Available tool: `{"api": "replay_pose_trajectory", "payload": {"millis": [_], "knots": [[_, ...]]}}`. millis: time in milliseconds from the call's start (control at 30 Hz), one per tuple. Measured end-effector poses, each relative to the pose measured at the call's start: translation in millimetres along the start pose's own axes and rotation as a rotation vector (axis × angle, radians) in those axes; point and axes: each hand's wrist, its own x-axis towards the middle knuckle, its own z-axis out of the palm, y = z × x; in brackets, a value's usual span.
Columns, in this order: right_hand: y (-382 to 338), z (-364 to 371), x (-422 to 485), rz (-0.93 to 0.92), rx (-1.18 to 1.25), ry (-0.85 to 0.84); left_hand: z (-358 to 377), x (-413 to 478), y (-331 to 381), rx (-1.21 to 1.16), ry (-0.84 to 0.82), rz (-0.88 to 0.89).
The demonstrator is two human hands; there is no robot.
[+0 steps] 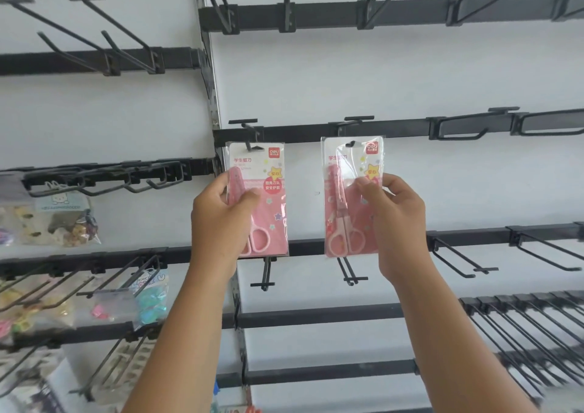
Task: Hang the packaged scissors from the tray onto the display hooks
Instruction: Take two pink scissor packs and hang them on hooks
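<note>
Two pink packs of scissors are held up against the white display wall. My left hand (221,219) grips the left pack (268,197), whose hang hole sits at the tip of a black hook (248,134). My right hand (395,216) pinches the right pack (347,191) by its right edge. This pack's top hole lies just below a second hook (355,121); whether the hook passes through it I cannot tell. The tray is out of view.
Black rails (395,129) with many bare hooks cross the wall above, below and to the right. At the left, bags of small trinkets (57,223) hang from hooks. A dense row of long hooks (537,333) sticks out at lower right.
</note>
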Motion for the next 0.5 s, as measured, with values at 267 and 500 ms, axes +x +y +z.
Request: {"api": "replay_pose_trajectory", "payload": {"millis": [267,500], "knots": [[-8.0,0.1,7.4,-0.035,-0.002,0.034,7.1,6.4,-27.8,-0.125,-0.037,-0.093],[-9.3,-0.3,17.4,0.0,-0.116,0.018,6.1,8.0,-29.0,-0.12,-0.02,-0.106]]}}
